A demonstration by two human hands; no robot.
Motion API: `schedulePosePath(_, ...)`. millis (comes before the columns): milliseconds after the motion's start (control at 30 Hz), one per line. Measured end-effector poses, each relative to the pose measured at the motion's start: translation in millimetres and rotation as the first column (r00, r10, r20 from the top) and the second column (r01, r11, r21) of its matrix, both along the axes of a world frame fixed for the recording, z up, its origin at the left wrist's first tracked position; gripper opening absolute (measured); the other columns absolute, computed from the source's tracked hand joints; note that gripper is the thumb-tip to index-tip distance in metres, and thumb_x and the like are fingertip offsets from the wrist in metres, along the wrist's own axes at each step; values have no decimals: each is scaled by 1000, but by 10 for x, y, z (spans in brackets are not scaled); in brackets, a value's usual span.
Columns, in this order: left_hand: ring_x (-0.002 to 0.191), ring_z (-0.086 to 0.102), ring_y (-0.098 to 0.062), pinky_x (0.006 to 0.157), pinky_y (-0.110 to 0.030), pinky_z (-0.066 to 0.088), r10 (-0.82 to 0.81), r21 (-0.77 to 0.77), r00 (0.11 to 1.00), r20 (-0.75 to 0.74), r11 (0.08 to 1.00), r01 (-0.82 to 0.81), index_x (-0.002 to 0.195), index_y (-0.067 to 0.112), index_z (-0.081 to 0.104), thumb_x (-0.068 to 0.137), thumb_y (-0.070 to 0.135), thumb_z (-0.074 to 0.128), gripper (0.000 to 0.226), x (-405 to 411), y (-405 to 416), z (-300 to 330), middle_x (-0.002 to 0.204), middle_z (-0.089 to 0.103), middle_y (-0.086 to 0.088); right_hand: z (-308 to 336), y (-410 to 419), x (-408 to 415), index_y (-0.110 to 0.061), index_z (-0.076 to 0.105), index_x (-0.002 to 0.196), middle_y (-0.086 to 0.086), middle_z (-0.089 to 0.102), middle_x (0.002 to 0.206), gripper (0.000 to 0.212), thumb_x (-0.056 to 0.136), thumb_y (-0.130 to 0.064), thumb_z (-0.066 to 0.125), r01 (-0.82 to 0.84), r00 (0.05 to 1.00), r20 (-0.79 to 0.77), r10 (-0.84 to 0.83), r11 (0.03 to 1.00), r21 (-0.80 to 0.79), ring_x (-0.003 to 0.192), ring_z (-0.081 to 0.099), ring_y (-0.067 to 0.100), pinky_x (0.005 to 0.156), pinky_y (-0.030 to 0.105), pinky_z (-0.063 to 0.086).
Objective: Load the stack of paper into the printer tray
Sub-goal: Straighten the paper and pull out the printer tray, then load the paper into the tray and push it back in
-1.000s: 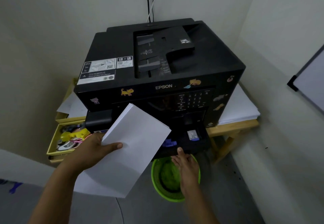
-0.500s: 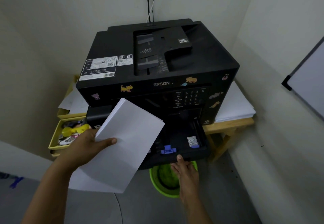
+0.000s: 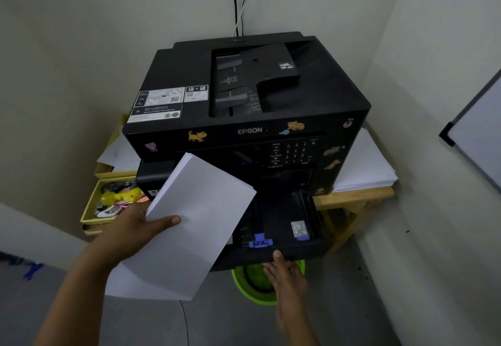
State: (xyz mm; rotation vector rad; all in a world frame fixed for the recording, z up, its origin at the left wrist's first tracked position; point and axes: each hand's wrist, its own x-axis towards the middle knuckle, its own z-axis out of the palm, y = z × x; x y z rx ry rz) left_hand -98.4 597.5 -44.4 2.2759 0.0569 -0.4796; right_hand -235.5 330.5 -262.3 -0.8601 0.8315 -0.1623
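The left hand pinches the stack of paper at its left edge above the pulled-out printer tray, the right hand hooked on its front lip (light, floppy sheets likely to fan unless supported underneath).

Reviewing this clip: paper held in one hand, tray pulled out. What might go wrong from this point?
1. The left hand holds the paper by one edge only; sheets may fan or slip.
2. The stack is tilted across the tray, so it may snag the blue guide.
3. The right hand grips the tray's front edge; the tray could slide out over the green bin.
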Motion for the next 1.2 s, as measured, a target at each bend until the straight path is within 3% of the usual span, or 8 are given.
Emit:
schedulePosePath(133, 76, 82, -23, 70, -46, 68, 23, -91, 1000, -10, 996, -24, 113, 27, 71, 85, 41, 81, 32, -45, 2, -8, 93, 84, -4, 18, -21, -32, 4, 71, 113, 19, 83, 102, 42, 95, -33, 80, 6, 996, -88, -11, 998, -56, 97, 83, 34, 95, 47, 62)
schedulePosePath(233, 77, 82, -24, 64, -40, 67, 47, -154, 998, -34, 987, -52, 112, 23, 72, 87, 35, 81, 30, -83, -43, 2, 91, 84, -5, 84, 13, -85, -9, 68, 104, 13, 78, 90, 46, 89, -51, 80, 65, 956, -252, -148, 949, -309, 85, 78, 30, 83, 44, 60)
schedulePosePath(300, 76, 82, -21, 61, -34, 65, 55, -196, 997, -47, 979, -63, 109, 21, 74, 88, 31, 80, 24, -133, -100, 9, 88, 84, 2, 275, 45, -131, -16, 62, 102, 7, 72, 93, 36, 92, -47, 77, 141, 952, -183, -247, 879, -455, 83, 69, 20, 77, 38, 54)
schedulePosePath(400, 80, 82, -22, 70, -39, 65, 68, -263, 994, -90, 961, -90, 111, 21, 76, 87, 30, 81, 26, -217, -208, -20, 92, 85, 1, 633, 80, -54, -24, 66, 106, -4, 72, 98, 27, 93, -48, 69, 66, 998, 50, -46, 845, -531, 87, 68, 7, 75, 22, 55)
schedulePosePath(533, 88, 82, -28, 87, -52, 64, 75, -385, 985, -157, 914, -131, 114, 19, 77, 76, 40, 88, 44, -301, -344, -86, 103, 85, -8, 914, 70, 199, -38, 65, 120, -32, 72, 109, 34, 94, -60, 58, -234, 941, 114, 318, 858, -458, 107, 65, -15, 92, 10, 49)
schedulePosePath(700, 93, 82, -32, 72, -38, 66, 94, -491, 963, -252, 845, -211, 118, 13, 76, 30, 64, 101, 105, -376, -488, -276, 107, 84, -12, 822, -6, 331, -44, 44, 161, -20, 49, 164, 104, 73, -95, 66, -322, 927, 141, 348, 930, -178, 154, 44, 11, 131, 49, 35)
schedulePosePath(900, 108, 78, -35, 101, -57, 58, 143, -553, 920, -364, 762, -338, 133, 17, 70, 77, 36, 94, 64, -471, -689, -649, 120, 81, -11, 989, -109, 364, -48, 23, 167, -32, 29, 153, 91, 90, -69, 66, -417, 874, 104, 474, 843, -341, 143, 29, 0, 131, 46, 32)
schedulePosePath(1200, 109, 78, -36, 103, -59, 58, 182, -551, 904, -388, 740, -386, 130, 16, 73, 74, 32, 92, 61, -540, -669, -920, 119, 81, -9, 861, -330, 317, -40, 63, 141, -17, 77, 130, 49, 96, -32, 81, -508, 831, 42, 554, 788, -349, 121, 73, 7, 106, 38, 61)
